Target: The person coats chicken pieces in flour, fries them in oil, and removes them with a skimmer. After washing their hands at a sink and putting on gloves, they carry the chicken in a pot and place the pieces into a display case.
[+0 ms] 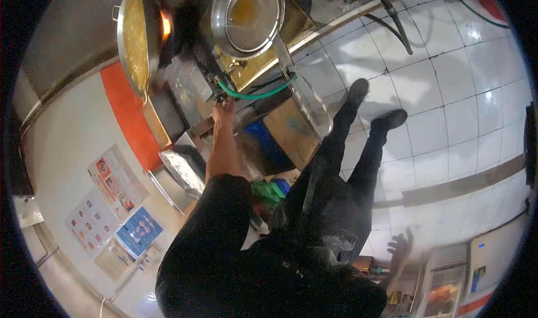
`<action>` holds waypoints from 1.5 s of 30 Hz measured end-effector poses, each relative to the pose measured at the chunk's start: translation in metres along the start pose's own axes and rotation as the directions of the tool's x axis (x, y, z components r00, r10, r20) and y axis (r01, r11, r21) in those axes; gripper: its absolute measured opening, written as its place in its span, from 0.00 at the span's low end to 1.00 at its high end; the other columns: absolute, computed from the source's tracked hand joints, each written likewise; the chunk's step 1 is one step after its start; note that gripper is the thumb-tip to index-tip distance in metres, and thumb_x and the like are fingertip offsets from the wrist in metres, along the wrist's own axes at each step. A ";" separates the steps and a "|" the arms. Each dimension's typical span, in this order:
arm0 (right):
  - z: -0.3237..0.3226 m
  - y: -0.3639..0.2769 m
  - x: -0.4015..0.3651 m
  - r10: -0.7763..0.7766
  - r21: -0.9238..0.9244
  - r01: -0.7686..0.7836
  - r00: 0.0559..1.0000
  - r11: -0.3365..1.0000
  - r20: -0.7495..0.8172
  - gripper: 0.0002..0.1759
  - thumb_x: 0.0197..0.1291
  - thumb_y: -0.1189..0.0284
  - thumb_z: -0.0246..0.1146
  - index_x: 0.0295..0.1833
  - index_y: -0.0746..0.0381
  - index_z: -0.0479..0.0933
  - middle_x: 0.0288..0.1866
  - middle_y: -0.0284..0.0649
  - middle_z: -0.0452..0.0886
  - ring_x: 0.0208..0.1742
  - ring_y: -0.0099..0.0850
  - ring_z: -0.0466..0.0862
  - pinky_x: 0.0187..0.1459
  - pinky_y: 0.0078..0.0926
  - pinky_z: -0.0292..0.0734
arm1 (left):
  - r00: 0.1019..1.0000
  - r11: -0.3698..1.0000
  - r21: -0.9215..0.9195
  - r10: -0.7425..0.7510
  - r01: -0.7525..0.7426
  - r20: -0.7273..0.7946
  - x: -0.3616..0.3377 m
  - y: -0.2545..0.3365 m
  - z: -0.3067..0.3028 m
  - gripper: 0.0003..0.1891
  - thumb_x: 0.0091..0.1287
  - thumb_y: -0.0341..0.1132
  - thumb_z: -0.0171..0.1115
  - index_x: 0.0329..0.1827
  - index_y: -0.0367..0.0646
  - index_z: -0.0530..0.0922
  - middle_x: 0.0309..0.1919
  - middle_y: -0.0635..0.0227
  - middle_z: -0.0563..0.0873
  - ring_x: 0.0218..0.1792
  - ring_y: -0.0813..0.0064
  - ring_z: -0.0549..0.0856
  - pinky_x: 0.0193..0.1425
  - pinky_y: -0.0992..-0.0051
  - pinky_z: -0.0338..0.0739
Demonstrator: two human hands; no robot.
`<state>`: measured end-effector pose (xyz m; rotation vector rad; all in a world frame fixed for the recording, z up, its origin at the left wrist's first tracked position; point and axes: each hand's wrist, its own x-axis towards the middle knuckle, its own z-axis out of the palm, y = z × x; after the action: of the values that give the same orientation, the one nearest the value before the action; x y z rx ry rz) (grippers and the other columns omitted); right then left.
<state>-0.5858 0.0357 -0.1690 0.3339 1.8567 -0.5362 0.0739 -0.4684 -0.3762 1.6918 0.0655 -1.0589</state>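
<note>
Broadly, the white-tiled floor [448, 133] filled the right side of the frame, with the person's dark-trousered legs [358, 172] stretching from the lower centre toward the upper right. The wok [153, 49], with yellowish contents, showed edge-on in the upper left, a flame [166, 24] glowing along its right side. At the top centre sat a round steel pot [218, 21], with an amber patch inside it.

The left arm rose from a short black sleeve [210, 223] near the bottom centre, its bare forearm [221, 150] nearly upright in the frame and the elbow only slightly bent. It ended at the left hand [224, 109], whose fingers met a dark hose fitting [220, 95] left of centre in the upper half, below the pot. Whether they pinched it or merely rested there, I cannot tell; the spot was small and dark.

From beside that fitting, the green hose [252, 96] pointed rightward, its long axis running across the frame in a shallow downward bow, with its right end lifting. The fitting's own direction was too obscure to read. At the lower right, the right hand [400, 248] was raised, its fingers spread apart and holding nothing visible.
</note>
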 end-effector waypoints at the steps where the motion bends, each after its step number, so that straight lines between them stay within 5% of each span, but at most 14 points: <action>1: 0.001 0.000 0.001 0.031 0.010 -0.031 0.999 0.999 0.022 0.29 0.70 0.59 0.57 0.73 0.51 0.61 0.36 0.41 0.81 0.27 0.25 0.81 0.24 0.20 0.75 | 1.000 1.000 0.000 -0.004 0.004 -0.002 -0.004 0.000 0.004 0.21 0.75 0.46 0.49 0.57 0.34 0.68 0.41 0.59 0.80 0.41 0.58 0.83 0.47 0.59 0.85; 3: 0.018 -0.017 -0.004 0.023 -0.022 -0.023 1.000 0.999 0.004 0.28 0.70 0.60 0.57 0.73 0.52 0.61 0.36 0.40 0.81 0.28 0.25 0.81 0.24 0.20 0.75 | 0.988 0.982 -0.164 -0.075 0.097 0.134 -0.037 0.007 0.015 0.17 0.75 0.42 0.51 0.53 0.33 0.69 0.38 0.60 0.79 0.39 0.60 0.83 0.46 0.63 0.86; 6: 0.031 -0.028 -0.006 0.000 -0.013 0.000 1.000 1.000 0.008 0.28 0.70 0.60 0.57 0.72 0.53 0.62 0.36 0.40 0.81 0.28 0.25 0.81 0.25 0.20 0.75 | 0.963 0.987 -0.148 -0.013 0.055 0.271 -0.018 0.006 -0.007 0.14 0.74 0.37 0.54 0.50 0.33 0.70 0.36 0.61 0.78 0.37 0.65 0.83 0.46 0.66 0.87; 7: 0.036 -0.032 -0.006 -0.019 -0.030 0.019 1.000 0.999 0.008 0.29 0.70 0.59 0.57 0.72 0.53 0.62 0.36 0.40 0.80 0.28 0.25 0.80 0.26 0.20 0.75 | 0.962 0.988 -0.147 -0.013 0.055 0.272 -0.011 0.006 -0.008 0.14 0.74 0.37 0.54 0.50 0.33 0.70 0.36 0.61 0.78 0.37 0.65 0.83 0.46 0.66 0.87; 9: 0.042 -0.037 -0.005 -0.040 -0.045 0.040 0.999 0.998 0.006 0.29 0.70 0.59 0.58 0.72 0.53 0.62 0.36 0.39 0.80 0.29 0.25 0.80 0.26 0.20 0.75 | 0.999 0.996 -0.067 0.050 -0.051 -0.022 -0.009 0.005 0.001 0.12 0.72 0.34 0.57 0.48 0.33 0.70 0.34 0.62 0.77 0.36 0.67 0.82 0.46 0.68 0.87; 12: 0.043 -0.037 -0.004 -0.041 -0.006 0.041 0.999 0.999 0.030 0.29 0.69 0.58 0.58 0.72 0.53 0.62 0.37 0.39 0.80 0.28 0.24 0.79 0.26 0.19 0.74 | 0.999 1.000 -0.009 0.019 -0.020 -0.042 -0.038 0.012 0.020 0.11 0.71 0.31 0.58 0.48 0.32 0.70 0.33 0.62 0.77 0.36 0.68 0.82 0.46 0.70 0.88; 27: 0.046 -0.022 -0.017 -0.079 0.017 0.079 0.997 0.997 0.016 0.27 0.71 0.61 0.55 0.73 0.54 0.62 0.37 0.40 0.79 0.29 0.23 0.80 0.27 0.19 0.75 | 0.994 0.993 0.030 0.112 -0.112 -0.005 -0.089 0.001 0.045 0.13 0.73 0.32 0.55 0.55 0.35 0.70 0.38 0.62 0.78 0.45 0.62 0.83 0.61 0.58 0.82; 42: 0.059 -0.025 -0.031 -0.104 0.043 0.106 0.994 0.993 -0.038 0.28 0.69 0.63 0.58 0.71 0.55 0.62 0.35 0.37 0.79 0.25 0.23 0.79 0.20 0.13 0.70 | 0.995 0.994 -0.109 0.038 -0.027 0.095 -0.058 0.008 0.019 0.08 0.69 0.25 0.58 0.47 0.33 0.71 0.37 0.58 0.78 0.40 0.60 0.85 0.55 0.58 0.87; 45: 0.057 -0.027 -0.029 -0.078 0.000 0.078 0.997 0.997 0.008 0.27 0.71 0.60 0.56 0.72 0.54 0.63 0.37 0.37 0.80 0.30 0.22 0.79 0.28 0.18 0.74 | 0.996 0.988 -0.156 0.026 -0.012 0.085 -0.041 0.006 0.010 0.10 0.69 0.25 0.59 0.48 0.33 0.70 0.38 0.58 0.78 0.39 0.58 0.85 0.54 0.57 0.87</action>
<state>-0.5426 -0.0157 -0.1517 0.2589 1.8679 -0.5897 0.0465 -0.4601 -0.3444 1.5021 0.0742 -1.0834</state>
